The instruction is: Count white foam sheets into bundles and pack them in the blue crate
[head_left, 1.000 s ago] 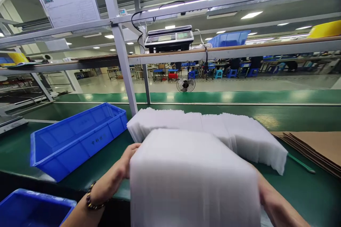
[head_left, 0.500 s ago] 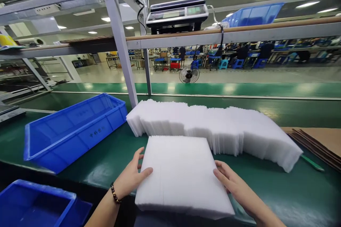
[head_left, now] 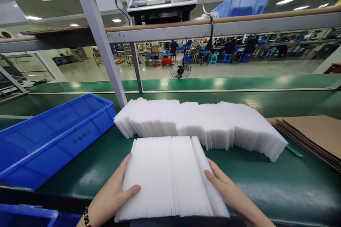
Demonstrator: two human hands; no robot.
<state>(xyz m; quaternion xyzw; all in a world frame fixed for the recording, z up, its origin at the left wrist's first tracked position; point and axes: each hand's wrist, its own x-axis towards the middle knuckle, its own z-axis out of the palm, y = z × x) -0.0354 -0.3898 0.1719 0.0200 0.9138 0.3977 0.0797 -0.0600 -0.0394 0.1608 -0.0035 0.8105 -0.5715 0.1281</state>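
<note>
A block of white foam sheets (head_left: 157, 177), packed side by side on edge, lies at the front of the green work surface. My left hand (head_left: 113, 189) clasps its left side, thumb on top and a beaded bracelet at the wrist. Against the right side presses my right hand (head_left: 221, 182), its thumb over the upper edge. Toward that side a few sheets lean apart, leaving a gap in the block. Just behind lies a long, uneven row of more white foam sheets (head_left: 191, 117).
To the left sits a long blue bin (head_left: 80, 138), with another blue bin (head_left: 29, 212) below at the front. Brown cardboard sheets (head_left: 311, 134) and a green pen-like item (head_left: 294, 151) lie right. A scale (head_left: 162, 1) stands on the rack shelf, held by a slanted post (head_left: 99, 39).
The foam block's sheets have spread, opening gaps between them, mainly on the right. My left hand has shifted down and left along the side. The whole view has turned slightly to the right.
</note>
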